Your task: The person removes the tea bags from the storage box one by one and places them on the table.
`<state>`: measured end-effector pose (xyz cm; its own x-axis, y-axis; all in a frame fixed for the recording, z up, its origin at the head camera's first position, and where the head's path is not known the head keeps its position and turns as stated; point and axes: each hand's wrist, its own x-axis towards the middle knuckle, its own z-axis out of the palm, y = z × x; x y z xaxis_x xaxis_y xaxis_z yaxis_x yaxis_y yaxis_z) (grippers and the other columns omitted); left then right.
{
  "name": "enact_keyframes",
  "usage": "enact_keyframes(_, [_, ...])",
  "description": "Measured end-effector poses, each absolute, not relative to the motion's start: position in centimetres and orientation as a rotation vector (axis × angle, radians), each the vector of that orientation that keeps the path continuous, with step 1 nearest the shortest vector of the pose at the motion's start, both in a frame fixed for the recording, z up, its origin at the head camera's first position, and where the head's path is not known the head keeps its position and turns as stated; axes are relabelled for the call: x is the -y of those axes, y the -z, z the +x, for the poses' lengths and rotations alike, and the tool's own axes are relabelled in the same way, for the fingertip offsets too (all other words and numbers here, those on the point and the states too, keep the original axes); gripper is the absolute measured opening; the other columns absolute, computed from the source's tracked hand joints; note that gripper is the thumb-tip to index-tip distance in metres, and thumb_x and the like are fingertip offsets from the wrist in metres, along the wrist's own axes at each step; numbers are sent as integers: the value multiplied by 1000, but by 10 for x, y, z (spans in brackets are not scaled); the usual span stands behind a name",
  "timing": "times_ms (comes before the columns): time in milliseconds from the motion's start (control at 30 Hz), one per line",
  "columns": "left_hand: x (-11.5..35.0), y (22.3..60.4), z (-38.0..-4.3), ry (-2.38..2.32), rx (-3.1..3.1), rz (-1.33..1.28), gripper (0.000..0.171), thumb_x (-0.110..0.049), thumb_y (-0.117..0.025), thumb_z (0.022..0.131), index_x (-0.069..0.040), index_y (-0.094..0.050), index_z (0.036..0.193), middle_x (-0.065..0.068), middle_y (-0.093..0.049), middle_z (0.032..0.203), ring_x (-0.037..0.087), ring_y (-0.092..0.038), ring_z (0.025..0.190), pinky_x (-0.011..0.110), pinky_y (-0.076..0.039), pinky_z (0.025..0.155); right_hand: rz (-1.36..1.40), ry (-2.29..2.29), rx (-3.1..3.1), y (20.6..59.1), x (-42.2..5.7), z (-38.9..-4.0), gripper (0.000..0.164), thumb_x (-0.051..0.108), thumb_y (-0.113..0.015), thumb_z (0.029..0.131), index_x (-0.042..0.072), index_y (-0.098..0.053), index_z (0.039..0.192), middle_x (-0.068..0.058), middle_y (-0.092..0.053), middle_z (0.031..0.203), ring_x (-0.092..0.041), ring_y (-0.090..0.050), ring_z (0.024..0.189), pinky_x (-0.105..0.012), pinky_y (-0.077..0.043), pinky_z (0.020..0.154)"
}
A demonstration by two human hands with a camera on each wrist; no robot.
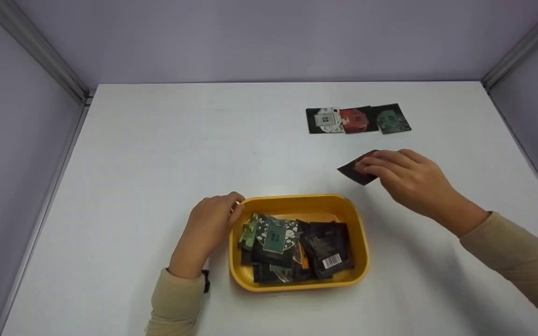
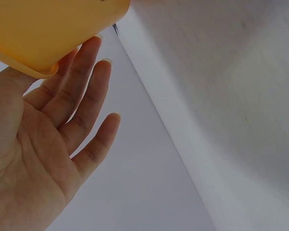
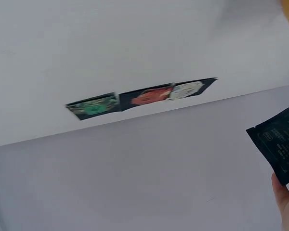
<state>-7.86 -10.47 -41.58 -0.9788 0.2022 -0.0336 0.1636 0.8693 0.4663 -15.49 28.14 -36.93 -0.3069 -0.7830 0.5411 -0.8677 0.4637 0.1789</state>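
Observation:
My right hand (image 1: 414, 182) pinches a small black sachet (image 1: 354, 173) above the table, between the yellow bin and a row of sachets. Small print shows on the back of this held sachet (image 3: 278, 142) in the right wrist view. With my left hand (image 1: 209, 221) I grip the upper left corner of the yellow bin (image 1: 297, 201), thumb at the rim and fingers along the outside, as the left wrist view shows. Several dark sachets lie jumbled in the bin, among them a green-labelled one (image 1: 274, 239) and one with a barcode (image 1: 327, 247).
Three sachets lie side by side in a row toward the back of the white table (image 1: 180, 140): a white one (image 1: 326, 120), a red one (image 1: 357, 120) and a green one (image 1: 392, 120). Pale walls (image 1: 269, 42) enclose the back and sides.

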Motion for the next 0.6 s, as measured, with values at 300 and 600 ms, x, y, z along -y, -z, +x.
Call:
enact_keyframes(300, [105,416,-79,-748,-2909,255,22,-25,-60,101,-10,-69,115,2,-71,101,21,-63,89,40,-51,89,1147,-139,2230,388,-346,-196,29,-8,-67,84,-1,-70,111,-17,-72,100,-35,-68,85,-50,-56,69])
enact_keyframes(600, [106,416,-78,-748,-2919,263,23,-25,-60,101,-10,-69,115,3,-72,102,21,-63,89,39,-51,89,839,-177,2372,414,-389,-221,19,-14,-67,81,-5,-69,98,-21,-70,95,-40,-67,83,-53,-53,66])
